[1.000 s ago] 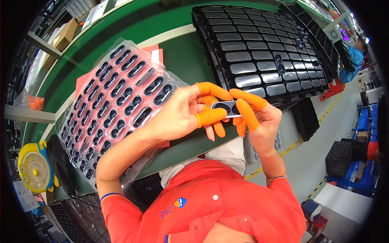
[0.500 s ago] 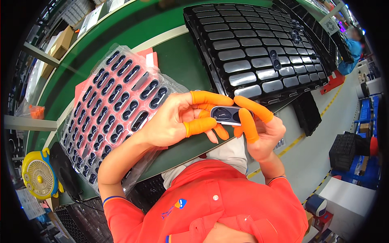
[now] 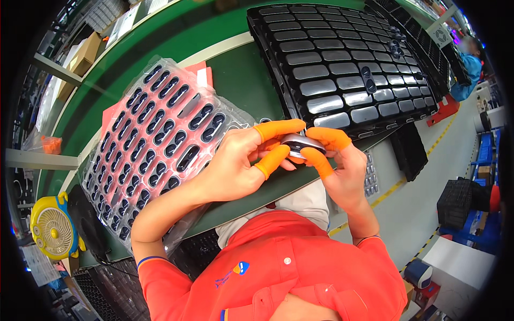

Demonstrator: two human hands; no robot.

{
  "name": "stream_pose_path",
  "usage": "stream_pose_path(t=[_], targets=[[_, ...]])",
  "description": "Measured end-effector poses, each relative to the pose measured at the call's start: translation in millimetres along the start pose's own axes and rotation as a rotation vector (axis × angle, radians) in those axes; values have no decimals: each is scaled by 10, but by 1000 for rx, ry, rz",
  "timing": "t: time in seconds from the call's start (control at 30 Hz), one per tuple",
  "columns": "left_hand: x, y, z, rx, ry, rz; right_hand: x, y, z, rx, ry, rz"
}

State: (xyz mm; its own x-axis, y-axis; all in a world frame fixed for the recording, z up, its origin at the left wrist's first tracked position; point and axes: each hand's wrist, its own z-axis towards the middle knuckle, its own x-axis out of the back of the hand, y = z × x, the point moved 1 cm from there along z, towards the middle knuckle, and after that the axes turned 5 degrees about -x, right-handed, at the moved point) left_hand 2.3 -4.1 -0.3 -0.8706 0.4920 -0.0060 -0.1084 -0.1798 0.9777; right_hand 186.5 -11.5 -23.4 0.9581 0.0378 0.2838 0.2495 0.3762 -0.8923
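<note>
A small oval case part (image 3: pixel 303 142) with a silver rim and a dark inside is held tilted between my two hands, just above the bench's front edge. My left hand (image 3: pixel 241 163), with orange finger cots, pinches its left end. On the other end close the orange-covered fingers of my right hand (image 3: pixel 342 163), partly hiding the part. Left of my hands, a clear plastic tray (image 3: pixel 235 111) carries rows of similar dark oval parts over a pink sheet. Beyond my right hand lies a large black tray (image 3: pixel 270 75) with rows of shiny oval wells; one dark two-lobed piece (image 3: pixel 368 80) rests on it.
A yellow fan (image 3: pixel 53 227) stands at the left by a black object. The green bench (image 3: pixel 235 72) runs between the trays. A black bin (image 3: pixel 408 151) is beyond its right side, and a person in blue (image 3: pixel 471 67) is at the far right.
The case part has turned from showing its face with two dark wells to a tilted, more edge-on position. My right hand has shifted slightly left, nearer my left hand.
</note>
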Motion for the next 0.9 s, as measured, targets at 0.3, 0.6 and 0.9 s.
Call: stream_pose_path(t=[0.3, 0.6, 0.9], targets=[[-91, -24, -91, -48, 45, 343, -103, 22, -65, 77, -107, -80], [40, 30, 28, 197, 167, -276, -70, -36, 10, -243, -14, 565], [16, 109, 64, 284, 80, -166, -80, -47, -39, -223, -72, 407]])
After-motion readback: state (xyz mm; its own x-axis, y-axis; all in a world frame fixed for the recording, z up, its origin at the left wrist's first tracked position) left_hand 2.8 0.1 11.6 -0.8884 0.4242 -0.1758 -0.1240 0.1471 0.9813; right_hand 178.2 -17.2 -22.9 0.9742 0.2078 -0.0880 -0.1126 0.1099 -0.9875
